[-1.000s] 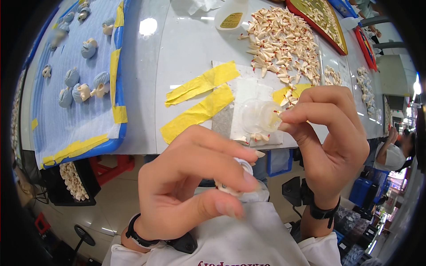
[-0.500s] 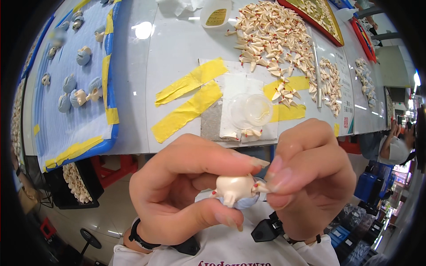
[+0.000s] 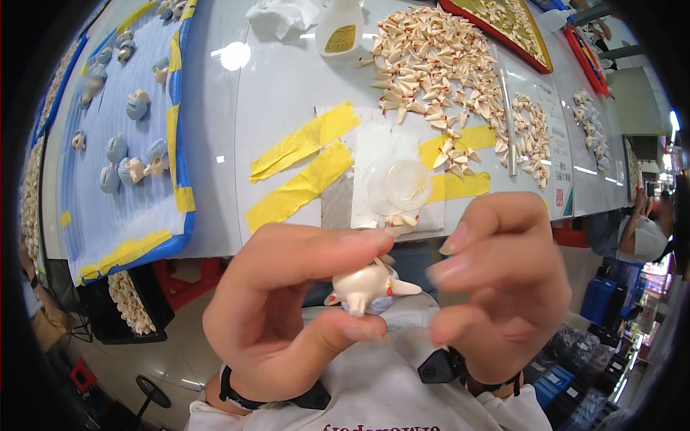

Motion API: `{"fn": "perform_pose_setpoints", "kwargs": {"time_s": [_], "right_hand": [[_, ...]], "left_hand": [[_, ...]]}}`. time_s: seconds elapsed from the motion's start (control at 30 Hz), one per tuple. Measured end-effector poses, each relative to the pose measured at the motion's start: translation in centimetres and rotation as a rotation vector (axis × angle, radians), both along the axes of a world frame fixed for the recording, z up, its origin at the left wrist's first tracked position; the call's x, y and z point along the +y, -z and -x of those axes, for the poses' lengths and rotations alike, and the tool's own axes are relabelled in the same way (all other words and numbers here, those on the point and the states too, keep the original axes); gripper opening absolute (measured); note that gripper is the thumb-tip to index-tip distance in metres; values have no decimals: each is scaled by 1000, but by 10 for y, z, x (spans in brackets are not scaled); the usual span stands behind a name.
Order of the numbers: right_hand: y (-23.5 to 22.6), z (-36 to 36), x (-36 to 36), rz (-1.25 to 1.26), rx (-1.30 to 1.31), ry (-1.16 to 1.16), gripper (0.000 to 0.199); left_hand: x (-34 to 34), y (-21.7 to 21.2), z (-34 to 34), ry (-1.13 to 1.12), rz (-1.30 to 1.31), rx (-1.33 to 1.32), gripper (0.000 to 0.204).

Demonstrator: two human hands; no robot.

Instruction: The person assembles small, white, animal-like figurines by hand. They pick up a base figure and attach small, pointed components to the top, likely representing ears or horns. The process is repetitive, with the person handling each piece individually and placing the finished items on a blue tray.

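Note:
My left hand (image 3: 287, 302) pinches a small cream-coloured figurine (image 3: 366, 286) between thumb and forefinger, close to my chest. The figurine has little pointed parts and red marks on it. My right hand (image 3: 496, 287) hovers just to its right with fingers curled and slightly apart, holding nothing that I can see. Beyond the hands, on the white table (image 3: 280, 93), a clear round dish (image 3: 397, 184) sits on a white sheet held down by yellow tape (image 3: 302, 164).
A large heap of small cream pointed pieces (image 3: 431, 57) lies at the back right. A blue mat (image 3: 115, 165) at left carries several blue and cream figurines. A white bottle (image 3: 339, 27) stands at the back. Another person (image 3: 643, 233) sits at far right.
My right hand came down from the clear dish to the figurine, touched it half a second ago, and has now drawn slightly away. The figurine now carries a pointed piece on its right side.

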State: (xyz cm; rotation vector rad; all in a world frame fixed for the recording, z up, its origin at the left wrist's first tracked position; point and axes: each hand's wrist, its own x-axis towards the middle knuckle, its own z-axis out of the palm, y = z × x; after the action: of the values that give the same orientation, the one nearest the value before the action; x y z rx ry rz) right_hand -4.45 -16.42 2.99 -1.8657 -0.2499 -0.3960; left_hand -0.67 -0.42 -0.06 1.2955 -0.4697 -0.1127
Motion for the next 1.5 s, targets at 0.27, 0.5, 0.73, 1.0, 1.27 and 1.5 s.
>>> {"fn": "perform_pose_setpoints", "kwargs": {"time_s": [0.27, 0.5, 0.73, 1.0, 1.27, 1.5], "right_hand": [[-29, 3, -27, -62, 328, 57, 45], [-14, -5, -269, 626, 404, 783, 26], [-16, 3, -292, 789, 311, 809, 34], [-35, 12, -180, 544, 492, 406, 26], [-12, -19, -160, 619, 463, 316, 13], [-10, -23, -156, 698, 343, 383, 7]], "left_hand": [[-9, -17, -13, -183, -559, -796, 34], [96, -49, -47, -493, -1400, -464, 30], [93, -38, -56, -322, -1425, -346, 31], [90, -19, -91, -413, -1138, -76, 24], [89, -35, -62, -468, -796, -232, 26], [51, -28, -26, -133, -326, -68, 38]]}}
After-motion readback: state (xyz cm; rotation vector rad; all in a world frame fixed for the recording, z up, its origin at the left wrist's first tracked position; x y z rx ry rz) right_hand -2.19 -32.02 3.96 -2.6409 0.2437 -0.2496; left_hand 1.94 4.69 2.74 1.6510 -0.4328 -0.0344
